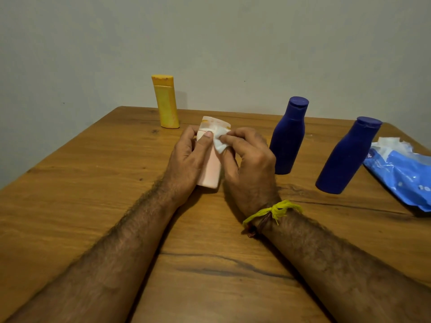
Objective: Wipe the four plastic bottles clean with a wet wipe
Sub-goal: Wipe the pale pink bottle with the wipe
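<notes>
A pale pink bottle (211, 170) stands at the middle of the wooden table (93, 183), gripped around its side by my left hand (186, 159). My right hand (249, 164) presses a white wet wipe (220, 141) against the bottle's upper part near the cap. A yellow bottle (166, 102) stands upright at the far edge, behind my left hand. Two dark blue bottles stand to the right, one (288, 136) close to my right hand and the other (347, 157) further right.
A blue pack of wet wipes (401, 173) lies at the table's right edge, with a white wipe sticking out of its top. A plain wall rises behind the table. A yellow thread is tied around my right wrist.
</notes>
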